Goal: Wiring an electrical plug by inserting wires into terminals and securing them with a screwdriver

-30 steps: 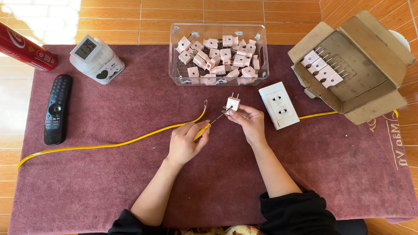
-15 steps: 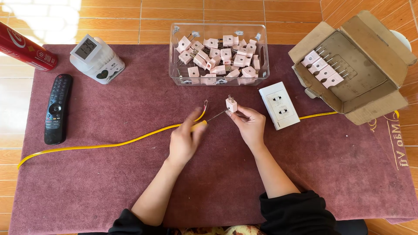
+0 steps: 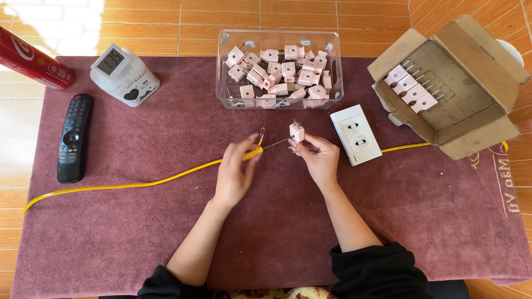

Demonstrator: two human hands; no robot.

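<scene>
Both hands are raised just above a maroon mat (image 3: 138,232), which serves as the landmark for all that follows. At the mat's middle, the left hand (image 3: 235,174) is closed in a pinch on the yellow cable (image 3: 138,182) close to its stripped end, so that the bare wire tips (image 3: 261,134) can be steered. Just to its right, the right hand (image 3: 318,158) is closed by its fingertips round a small pink plug (image 3: 297,132), held prongs up, apparently so that a wire can be fed into its underside; a thin wire is seen running from the cable end to the plug. The plug thus lies between the two hands, gripped by the right and near the fingertips of the left.

At the mat's right edge, an open cardboard box (image 3: 471,111) holds a row of finished-looking plugs. At the far edge, a clear tub (image 3: 280,69) is filled with loose plugs, within easy reach. A white socket plate (image 3: 356,134) lies just right of the right hand. Toward the far left corner stands a white clock (image 3: 123,75); below it a black remote (image 3: 73,138) lies flat. A red can (image 3: 30,61) rests off the mat's far left corner.
</scene>
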